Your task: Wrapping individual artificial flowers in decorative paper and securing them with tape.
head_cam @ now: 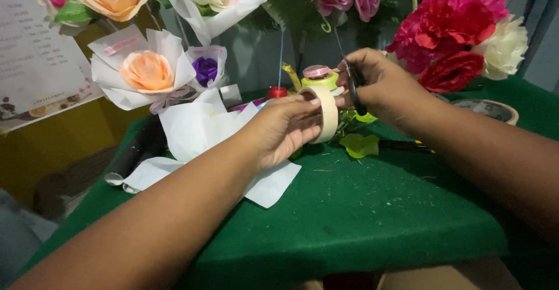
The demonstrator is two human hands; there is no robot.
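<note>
Gripping a cream roll of masking tape [327, 115] just above centre frame, the left hand [279, 130] has its fingers [303, 105] curled round the ring, thumb underneath, holding it on edge above the green counter [361, 214]; the roll's open core faces roughly sideways across the frame, its flat band turned toward the camera. The right hand [381, 86] is closed on black-handled scissors [353, 92], fingers through the loops, right against the roll's far side; the blades are hidden behind the hand and tape, so where they point cannot be made out. Smaller rolls of green and pink tape [319, 77] sit just behind. White wrapping paper [198, 130] lies under the left wrist, beside a peach paper-wrapped rose [145, 71] at upper left. Red and cream artificial flowers [460, 34] fill the upper right, with another tape roll [489, 109] partly cut off behind the right forearm.
</note>
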